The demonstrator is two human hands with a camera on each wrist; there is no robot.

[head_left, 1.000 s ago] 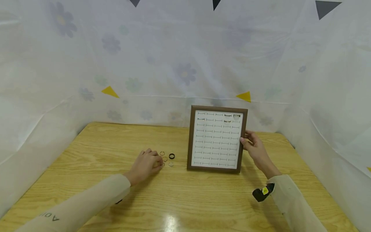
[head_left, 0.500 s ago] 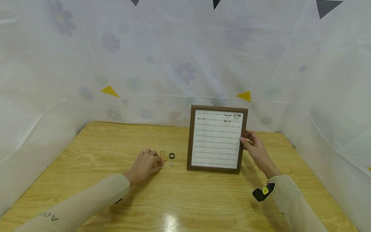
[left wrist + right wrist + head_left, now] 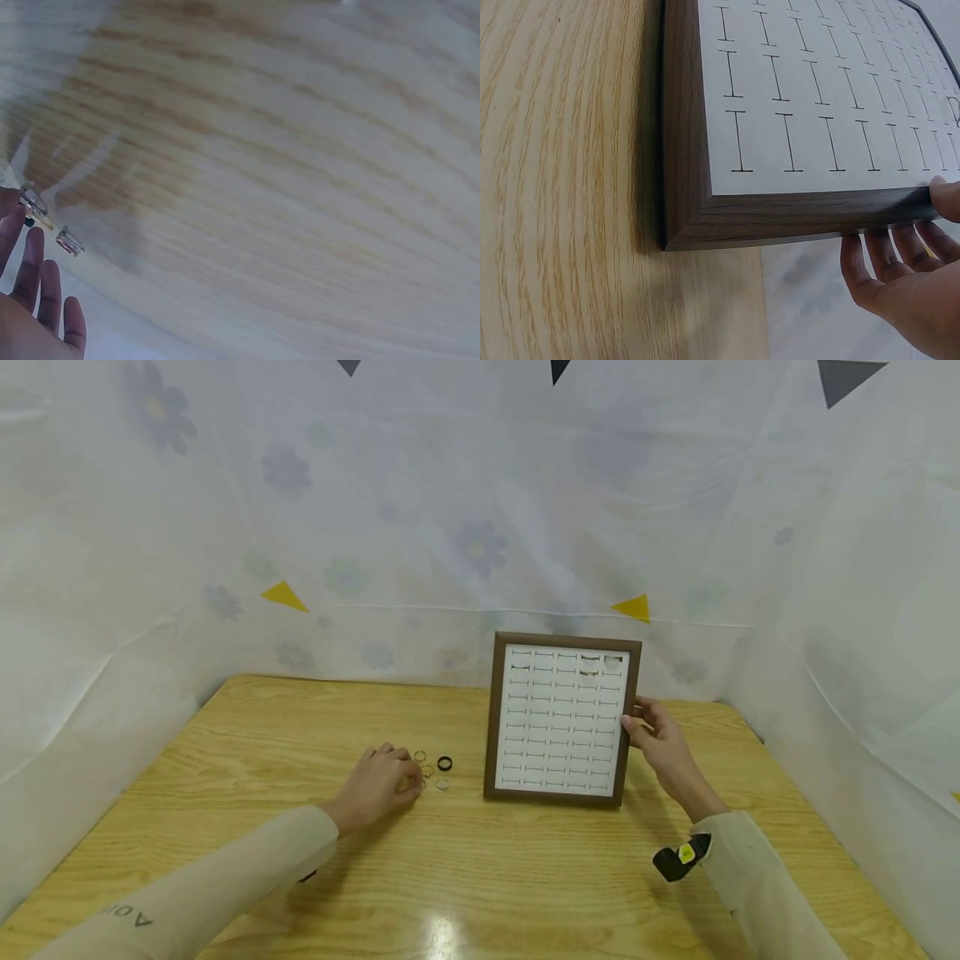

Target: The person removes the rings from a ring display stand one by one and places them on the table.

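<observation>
Right hand [image 3: 663, 745] grips the right edge of the frame [image 3: 562, 718], thumb on the front and fingers [image 3: 889, 251] behind: that's what props it upright at centre-right, slotted white board facing the camera, a few rings in its top rows. Left hand [image 3: 375, 785] rests knuckles-up at centre, fingertips curled at the loose rings [image 3: 429, 770]; whether it pinches one, cannot tell. Black ring [image 3: 445, 763] lies just right of them. Glossy wood-grain counter [image 3: 480, 877]. White flower-print sheeting [image 3: 450, 527] walls it in.
</observation>
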